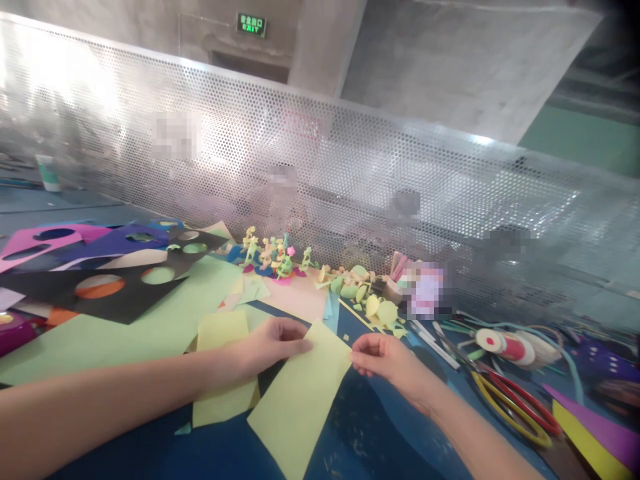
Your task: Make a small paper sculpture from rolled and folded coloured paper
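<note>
Holding a pale yellow sheet (305,400) between two bare hands over a blue table (370,420)

The sheet is at the near middle of the table, tilted, one end toward the viewer. The person's left hand (280,343) pinches its upper left edge between thumb and fingers. The right hand (383,360) has its fingers curled, the tips meeting the thumb at the sheet's right-hand corner. Beneath the left wrist lies a second yellow piece (225,410). Further left, a large light green sheet (125,343) is partly covered by a black sheet (135,297) with round holes cut in it. Beyond the hands stand small colourful figures (275,257), with a heap of green and yellow cut pieces (360,290) to their right. Right of the right hand lie scissors with red and yellow handles (543,437), near a red and white spool (520,350). A perforated metal screen (345,160) runs behind everything.
</note>
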`<action>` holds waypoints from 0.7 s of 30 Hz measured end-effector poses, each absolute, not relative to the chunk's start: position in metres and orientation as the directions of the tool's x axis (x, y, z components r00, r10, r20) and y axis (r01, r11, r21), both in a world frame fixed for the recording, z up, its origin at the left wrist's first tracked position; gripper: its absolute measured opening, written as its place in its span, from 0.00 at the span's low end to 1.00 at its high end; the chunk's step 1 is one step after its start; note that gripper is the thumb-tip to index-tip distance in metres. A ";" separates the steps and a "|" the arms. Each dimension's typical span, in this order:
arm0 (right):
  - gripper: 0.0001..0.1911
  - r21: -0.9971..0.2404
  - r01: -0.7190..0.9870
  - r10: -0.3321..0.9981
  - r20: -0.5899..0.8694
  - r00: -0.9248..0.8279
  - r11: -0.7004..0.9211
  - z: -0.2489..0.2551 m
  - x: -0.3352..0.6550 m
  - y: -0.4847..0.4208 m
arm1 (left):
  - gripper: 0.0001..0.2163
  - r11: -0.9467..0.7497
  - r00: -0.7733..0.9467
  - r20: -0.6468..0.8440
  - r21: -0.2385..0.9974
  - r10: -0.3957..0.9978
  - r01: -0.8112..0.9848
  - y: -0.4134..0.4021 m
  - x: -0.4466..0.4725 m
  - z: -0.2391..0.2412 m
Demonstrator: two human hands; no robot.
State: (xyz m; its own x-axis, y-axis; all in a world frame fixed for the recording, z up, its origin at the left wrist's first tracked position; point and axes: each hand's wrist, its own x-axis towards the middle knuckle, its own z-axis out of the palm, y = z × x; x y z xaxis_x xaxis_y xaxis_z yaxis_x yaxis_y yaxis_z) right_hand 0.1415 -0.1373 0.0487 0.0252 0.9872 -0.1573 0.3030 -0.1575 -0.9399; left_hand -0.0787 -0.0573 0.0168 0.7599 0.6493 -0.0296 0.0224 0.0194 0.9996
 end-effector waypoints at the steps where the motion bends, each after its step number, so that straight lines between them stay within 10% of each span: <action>1: 0.15 -0.939 0.309 0.988 -0.153 0.021 -0.153 0.049 0.141 -0.137 | 0.14 0.010 0.760 -0.029 1.000 0.649 0.029 -0.057 -0.079 0.017; 14: 0.16 -0.940 0.320 0.990 -0.138 -0.040 -0.118 0.053 0.137 -0.140 | 0.14 0.017 0.770 -0.021 1.000 0.638 0.013 -0.064 -0.080 0.025; 21: 0.15 -0.929 0.356 0.989 -0.130 -0.064 -0.099 0.065 0.133 -0.147 | 0.19 -0.286 0.766 0.138 0.956 0.628 0.062 -0.057 -0.077 0.049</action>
